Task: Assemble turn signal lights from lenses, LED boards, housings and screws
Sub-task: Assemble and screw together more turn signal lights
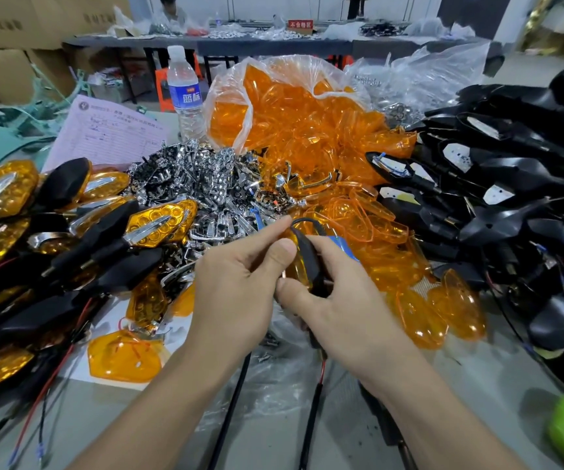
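The left grip (236,286) and right grip (338,310) pinch a turn signal light (308,262) over the desk (477,385). Orange lenses (307,130) and black housings (511,184) lie heaped behind.

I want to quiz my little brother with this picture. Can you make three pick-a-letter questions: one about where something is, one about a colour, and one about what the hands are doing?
1. Where is the water bottle? A. Left of the bag of lenses. B. On the black housings. C. In a hand.
2. What colour are the loose lenses? A. Green. B. Blue. C. Orange.
3. What are the left hand and right hand doing? A. Lying flat. B. Both gripping one turn signal light. C. Holding the paper.
Answers: 1 A, it stands upright beside the bag; 2 C, the pile is orange; 3 B, fingers of both curl round it.
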